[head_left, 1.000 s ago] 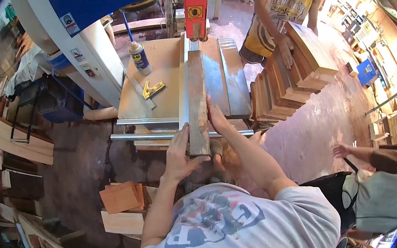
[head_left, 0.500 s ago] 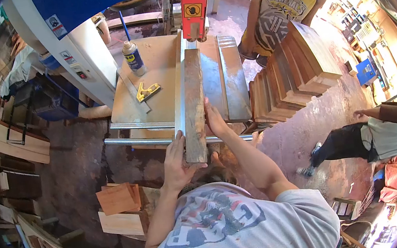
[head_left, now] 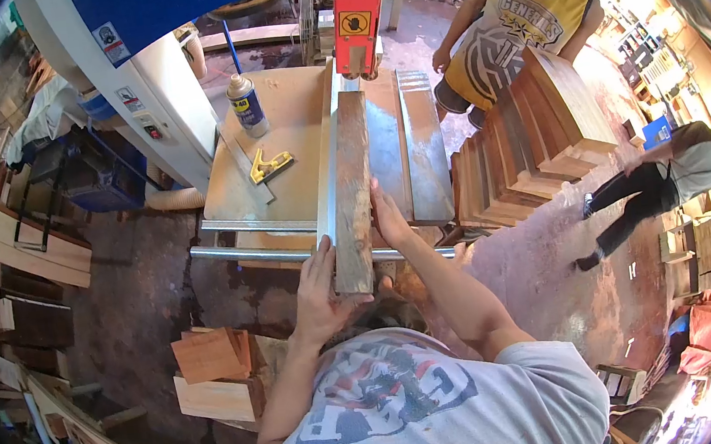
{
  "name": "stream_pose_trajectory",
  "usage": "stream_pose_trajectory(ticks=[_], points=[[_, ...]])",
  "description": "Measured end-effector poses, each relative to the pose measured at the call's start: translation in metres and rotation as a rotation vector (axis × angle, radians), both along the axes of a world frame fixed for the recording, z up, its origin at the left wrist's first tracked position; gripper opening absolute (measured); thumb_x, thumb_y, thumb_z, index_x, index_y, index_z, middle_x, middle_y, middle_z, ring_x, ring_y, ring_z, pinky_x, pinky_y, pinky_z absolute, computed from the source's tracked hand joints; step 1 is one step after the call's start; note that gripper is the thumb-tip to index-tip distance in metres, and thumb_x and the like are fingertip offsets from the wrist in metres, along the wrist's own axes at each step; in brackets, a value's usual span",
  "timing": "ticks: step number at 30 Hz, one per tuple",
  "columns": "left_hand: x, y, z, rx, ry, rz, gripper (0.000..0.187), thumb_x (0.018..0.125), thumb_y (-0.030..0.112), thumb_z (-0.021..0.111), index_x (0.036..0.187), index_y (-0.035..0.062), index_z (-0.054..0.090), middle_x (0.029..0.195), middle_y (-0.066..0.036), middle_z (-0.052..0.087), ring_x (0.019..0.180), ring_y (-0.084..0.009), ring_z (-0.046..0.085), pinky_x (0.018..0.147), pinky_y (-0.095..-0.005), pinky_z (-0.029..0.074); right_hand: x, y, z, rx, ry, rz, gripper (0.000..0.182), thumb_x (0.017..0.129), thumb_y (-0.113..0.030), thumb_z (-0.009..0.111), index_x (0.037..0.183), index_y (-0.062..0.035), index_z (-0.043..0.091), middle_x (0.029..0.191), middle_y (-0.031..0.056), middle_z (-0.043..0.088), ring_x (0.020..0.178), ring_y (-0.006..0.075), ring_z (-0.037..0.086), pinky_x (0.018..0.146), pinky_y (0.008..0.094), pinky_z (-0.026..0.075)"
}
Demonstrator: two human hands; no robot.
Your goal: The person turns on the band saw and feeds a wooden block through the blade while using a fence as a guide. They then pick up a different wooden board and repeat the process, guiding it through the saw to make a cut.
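Observation:
A rough-faced wooden board (head_left: 350, 192) lies lengthwise on the band saw table, alongside the metal fence (head_left: 332, 150), its far end just before the red blade guard (head_left: 358, 33). My left hand (head_left: 321, 292) grips the board's near end, which overhangs the table's front; its fingers reach up beside the fence and its thumb crosses the end. Against the board's right side, my right hand (head_left: 387, 217) presses with fingers stretched out flat. The blade itself is hard to make out below the guard.
Left of the fence stand a spray can (head_left: 247, 107) and a yellow-handled square (head_left: 268, 166). Stacked boards (head_left: 529, 128) rise at the table's right, with a person in a yellow jersey (head_left: 525, 18) behind. Another person (head_left: 658, 187) is farther right. Wood offcuts (head_left: 214, 370) lie lower left.
The view has shifted slightly, while my hands and the board keep nearly the same place against the fence. The person at far right has stepped along, and the jersey wearer's arm has moved.

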State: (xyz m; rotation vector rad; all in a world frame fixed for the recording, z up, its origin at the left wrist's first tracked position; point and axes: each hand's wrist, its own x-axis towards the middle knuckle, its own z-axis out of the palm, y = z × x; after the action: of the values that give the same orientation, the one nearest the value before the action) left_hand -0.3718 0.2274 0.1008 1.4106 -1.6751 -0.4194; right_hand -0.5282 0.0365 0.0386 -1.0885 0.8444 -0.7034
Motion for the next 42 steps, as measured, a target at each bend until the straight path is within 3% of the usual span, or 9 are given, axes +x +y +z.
stream_pose_trajectory(ticks=[12, 26, 42], points=[[0.002, -0.002, 0.001, 0.026, 0.006, -0.004, 0.104, 0.077, 0.053, 0.087, 0.143, -0.0166, 0.049, 0.154, -0.035, 0.047, 0.135, -0.0517, 0.051, 0.114, -0.0522, 0.043, 0.0, -0.003, 0.005, 0.043, 0.039, 0.017, 0.101, 0.1, -0.081, 0.033, 0.168, -0.0069, 0.02, 0.157, 0.0209, 0.045, 0.143, 0.0365, 0.047, 0.117, 0.0483, 0.042], [0.001, -0.008, 0.004, 0.055, 0.043, -0.006, 0.104, 0.075, 0.05, 0.09, 0.143, -0.0167, 0.048, 0.154, -0.036, 0.046, 0.139, -0.0519, 0.051, 0.117, -0.0531, 0.041, 0.0, -0.012, 0.0, -0.013, 0.053, 0.045, 0.106, 0.097, -0.085, 0.031, 0.168, -0.008, 0.016, 0.161, 0.0239, 0.04, 0.143, 0.0399, 0.047, 0.113, 0.0513, 0.046], [0.003, -0.016, 0.006, 0.051, 0.037, -0.011, 0.103, 0.077, 0.054, 0.087, 0.141, -0.0172, 0.049, 0.152, -0.037, 0.047, 0.138, -0.0523, 0.052, 0.116, -0.0531, 0.042, 0.0, -0.02, -0.003, -0.034, 0.05, 0.027, 0.104, 0.101, -0.08, 0.031, 0.167, -0.0006, 0.017, 0.159, 0.0246, 0.041, 0.147, 0.038, 0.042, 0.119, 0.0509, 0.039]])
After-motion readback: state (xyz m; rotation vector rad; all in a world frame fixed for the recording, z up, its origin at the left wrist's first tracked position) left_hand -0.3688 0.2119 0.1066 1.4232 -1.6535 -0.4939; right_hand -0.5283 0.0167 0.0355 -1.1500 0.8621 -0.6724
